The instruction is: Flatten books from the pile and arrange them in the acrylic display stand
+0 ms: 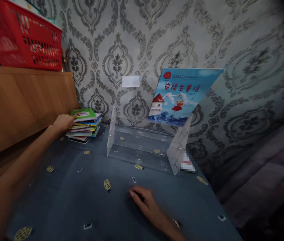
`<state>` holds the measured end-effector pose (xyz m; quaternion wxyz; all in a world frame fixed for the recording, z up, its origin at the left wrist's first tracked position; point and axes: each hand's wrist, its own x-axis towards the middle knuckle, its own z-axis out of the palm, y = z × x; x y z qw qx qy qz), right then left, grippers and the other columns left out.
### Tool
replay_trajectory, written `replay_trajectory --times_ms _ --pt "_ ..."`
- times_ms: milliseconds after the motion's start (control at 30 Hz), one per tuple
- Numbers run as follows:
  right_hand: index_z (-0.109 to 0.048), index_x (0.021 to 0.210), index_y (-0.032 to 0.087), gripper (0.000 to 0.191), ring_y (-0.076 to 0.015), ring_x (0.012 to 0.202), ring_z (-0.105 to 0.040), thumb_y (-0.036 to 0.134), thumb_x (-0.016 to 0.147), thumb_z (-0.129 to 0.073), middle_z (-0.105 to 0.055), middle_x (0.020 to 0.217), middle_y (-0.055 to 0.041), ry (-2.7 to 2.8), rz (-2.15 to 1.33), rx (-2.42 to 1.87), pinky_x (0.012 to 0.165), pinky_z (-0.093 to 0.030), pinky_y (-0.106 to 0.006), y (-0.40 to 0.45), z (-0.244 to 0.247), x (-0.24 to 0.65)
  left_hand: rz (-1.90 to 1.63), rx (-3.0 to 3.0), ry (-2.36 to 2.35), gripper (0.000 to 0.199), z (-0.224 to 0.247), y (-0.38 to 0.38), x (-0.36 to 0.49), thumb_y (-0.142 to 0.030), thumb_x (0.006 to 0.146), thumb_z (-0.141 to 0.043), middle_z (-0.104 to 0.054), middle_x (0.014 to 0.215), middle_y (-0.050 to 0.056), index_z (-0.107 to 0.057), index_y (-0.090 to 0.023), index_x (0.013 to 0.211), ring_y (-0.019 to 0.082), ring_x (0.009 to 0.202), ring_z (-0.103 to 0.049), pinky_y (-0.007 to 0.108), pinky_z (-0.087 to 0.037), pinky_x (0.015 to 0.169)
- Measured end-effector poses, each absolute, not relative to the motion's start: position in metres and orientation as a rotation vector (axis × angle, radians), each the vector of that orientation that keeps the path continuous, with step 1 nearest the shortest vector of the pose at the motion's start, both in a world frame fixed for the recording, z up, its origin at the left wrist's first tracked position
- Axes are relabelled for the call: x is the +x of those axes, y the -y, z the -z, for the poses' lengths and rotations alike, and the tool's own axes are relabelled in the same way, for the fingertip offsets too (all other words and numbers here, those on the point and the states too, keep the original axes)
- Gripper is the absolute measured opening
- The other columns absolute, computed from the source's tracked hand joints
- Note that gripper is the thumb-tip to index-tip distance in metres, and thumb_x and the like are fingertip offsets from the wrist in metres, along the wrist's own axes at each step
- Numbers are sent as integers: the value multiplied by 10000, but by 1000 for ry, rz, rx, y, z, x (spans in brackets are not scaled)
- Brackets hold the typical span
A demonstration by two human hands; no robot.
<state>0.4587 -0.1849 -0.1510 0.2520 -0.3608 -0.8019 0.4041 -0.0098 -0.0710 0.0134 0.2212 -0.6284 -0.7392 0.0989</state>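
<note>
My left hand [64, 123] is at the left side of a stack of thin books [83, 129], its fingers closed on the edge of the green book [83, 114] on top. Part of that grip is hidden. My right hand [145, 202] rests low over the blue cloth, fingers curled, thumb tip close to the index finger, with nothing visible in it. Between and beyond my hands stands a clear plastic book rack [142, 144]. A blue picture book [179, 97] with red Chinese lettering leans upright at the rack's right end.
The table is covered by a dark blue cloth [68, 201] printed with pineapples. At the left, a wooden cabinet [23, 107] carries a red plastic basket [28, 36]. Patterned wallpaper [94, 43] backs the table. Dark fabric [262, 174] hangs at the right.
</note>
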Motion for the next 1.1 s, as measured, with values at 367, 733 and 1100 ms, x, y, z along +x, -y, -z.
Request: replay_trajectory --times_ms 367,733,1100 --pt "-664 882 187 475 -207 855 -636 558 1009 -396 -704 894 -67 2193 -1057 -973 807 -459 -315 183 157 457 29 -1496 2043 421 20 104 29 -136 879 -411 -650 1223 277 -576 -59 1258 407 1180 -589 539 -454 945" --pt "-682 906 190 502 -197 846 -628 579 1010 -383 -697 880 -55 2211 -1016 -978 822 -461 -315 183 160 458 1 -1648 1962 533 24 61 49 -117 900 -378 -659 1255 237 -523 -135 1413 330 1133 -649 441 -475 974" --pt "-662 857 175 446 -182 781 -620 494 1017 -395 -687 824 -50 2226 -998 -901 733 -441 -290 185 152 456 -99 -1589 1947 503 46 109 67 -105 941 -296 -628 1249 228 -538 -177 1376 355 1145 -620 458 -507 913"
